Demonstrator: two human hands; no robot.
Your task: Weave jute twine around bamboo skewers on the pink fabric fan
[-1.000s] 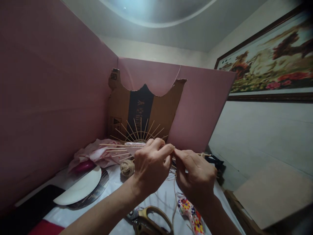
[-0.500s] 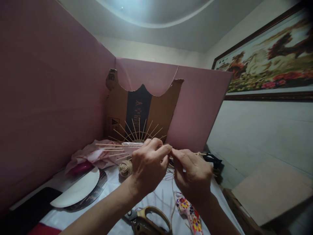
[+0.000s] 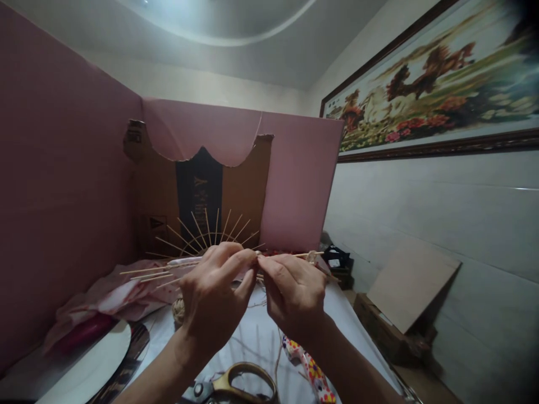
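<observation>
A sunburst of thin wooden sticks (image 3: 218,221), joined by a curved band, fans out behind my hands. My left hand (image 3: 219,286) is closed, pinching a thin stick of this piece at its fingertips. More stick ends (image 3: 147,275) jut out to its left, beside a pale strip. My right hand (image 3: 295,286) is pinched shut against the left fingertips. A strand of twine (image 3: 278,356) rises from the table toward it, its upper end hidden by the hand. Past the right knuckles, a stick shows a twine knot (image 3: 312,257). The exact contact between the fingertips is hidden.
Scissors (image 3: 236,384) and a flower-patterned tool handle (image 3: 309,367) lie in front. A twine ball (image 3: 178,311), pink cloth (image 3: 109,294) and a white disc (image 3: 90,365) are at left. Cut cardboard (image 3: 246,196) stands behind, against pink panels (image 3: 298,185). Boxes (image 3: 379,325) sit at right.
The view has turned right, so everything has shifted left in it. Both hands keep their pinch, fingertips together on the stick piece. The left hand now hides more of the twine ball.
</observation>
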